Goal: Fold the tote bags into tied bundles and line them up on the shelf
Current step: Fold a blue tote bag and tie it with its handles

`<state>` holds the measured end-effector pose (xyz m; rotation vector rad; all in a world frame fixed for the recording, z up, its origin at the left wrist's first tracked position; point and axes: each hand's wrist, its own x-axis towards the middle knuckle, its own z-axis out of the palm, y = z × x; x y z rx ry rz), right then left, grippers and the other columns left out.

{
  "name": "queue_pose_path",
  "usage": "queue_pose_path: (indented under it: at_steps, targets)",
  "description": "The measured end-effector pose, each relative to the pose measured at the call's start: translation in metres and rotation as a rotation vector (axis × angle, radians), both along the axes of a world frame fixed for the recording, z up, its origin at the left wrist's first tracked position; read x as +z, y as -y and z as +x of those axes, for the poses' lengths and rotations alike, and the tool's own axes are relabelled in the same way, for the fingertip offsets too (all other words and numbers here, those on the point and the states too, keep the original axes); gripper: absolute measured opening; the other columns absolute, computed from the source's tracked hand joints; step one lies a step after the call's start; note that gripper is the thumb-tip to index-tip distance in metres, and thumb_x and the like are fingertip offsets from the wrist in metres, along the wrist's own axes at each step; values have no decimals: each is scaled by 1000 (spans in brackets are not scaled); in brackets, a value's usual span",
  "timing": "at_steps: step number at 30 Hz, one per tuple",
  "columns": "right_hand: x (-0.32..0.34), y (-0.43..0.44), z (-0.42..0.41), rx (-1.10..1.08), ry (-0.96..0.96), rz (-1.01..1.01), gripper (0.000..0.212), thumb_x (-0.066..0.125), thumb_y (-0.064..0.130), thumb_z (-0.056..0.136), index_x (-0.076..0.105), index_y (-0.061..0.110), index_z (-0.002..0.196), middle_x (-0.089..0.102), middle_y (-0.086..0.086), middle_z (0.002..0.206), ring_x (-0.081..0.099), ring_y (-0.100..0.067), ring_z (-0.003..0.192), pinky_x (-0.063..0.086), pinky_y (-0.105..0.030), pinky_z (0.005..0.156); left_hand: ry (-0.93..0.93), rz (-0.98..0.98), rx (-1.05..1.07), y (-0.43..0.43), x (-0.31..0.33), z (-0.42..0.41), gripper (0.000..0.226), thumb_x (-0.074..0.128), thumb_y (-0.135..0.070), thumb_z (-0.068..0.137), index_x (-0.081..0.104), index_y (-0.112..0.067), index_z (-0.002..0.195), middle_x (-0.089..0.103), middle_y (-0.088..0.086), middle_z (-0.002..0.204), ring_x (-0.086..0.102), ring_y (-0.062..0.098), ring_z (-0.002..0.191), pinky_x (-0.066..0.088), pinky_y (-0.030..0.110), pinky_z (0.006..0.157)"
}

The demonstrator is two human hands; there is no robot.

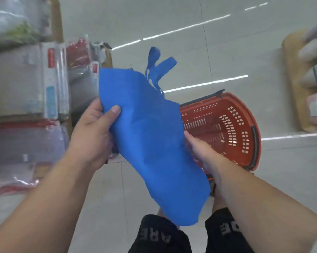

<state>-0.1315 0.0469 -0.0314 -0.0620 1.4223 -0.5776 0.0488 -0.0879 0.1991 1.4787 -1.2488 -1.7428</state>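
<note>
While both hands grip it, blue tote bag (pixel 150 143) hangs folded lengthwise.

Grey letters "ARE" show upside down on one leg of the black shorts (pixel 154 238). The other leg shows an "E". The labels on the packages (pixel 50 81) are too blurred to read.

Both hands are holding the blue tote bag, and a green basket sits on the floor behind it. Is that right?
Nearly. The basket is red, not green, as the head view shows. The rest stands: the left hand and the right hand both hold the blue tote bag, and the basket sits on the floor behind it.
</note>
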Motion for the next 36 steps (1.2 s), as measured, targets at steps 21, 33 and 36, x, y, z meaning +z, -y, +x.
queue_pose_path:
  at_steps: [21,33,36]
  targets:
    - [357,-5,-17,-483,-463,-640,18,55,19,103,68,11,112,76,-4,111,74,-21,99,61,-35,77,-5,-69,167,-42,169,137,31,71,0,88,58,-11,114,77,-2,103,74,8,87,57,21,62]
    - [432,-75,-15,45,-348,-824,63,65,-7,90,47,29,140,72,-4,122,71,-23,108,60,-43,80,-130,-243,343,-89,223,133,24,47,-8,106,65,-24,109,77,-9,102,74,11,92,61,29,74]
    - [431,-72,12,291,-541,-844,59,66,-14,87,59,33,122,75,12,111,72,-4,99,56,-18,71,-111,-229,517,-110,237,150,20,51,-8,104,67,-19,99,78,-2,97,75,13,80,61,31,68]
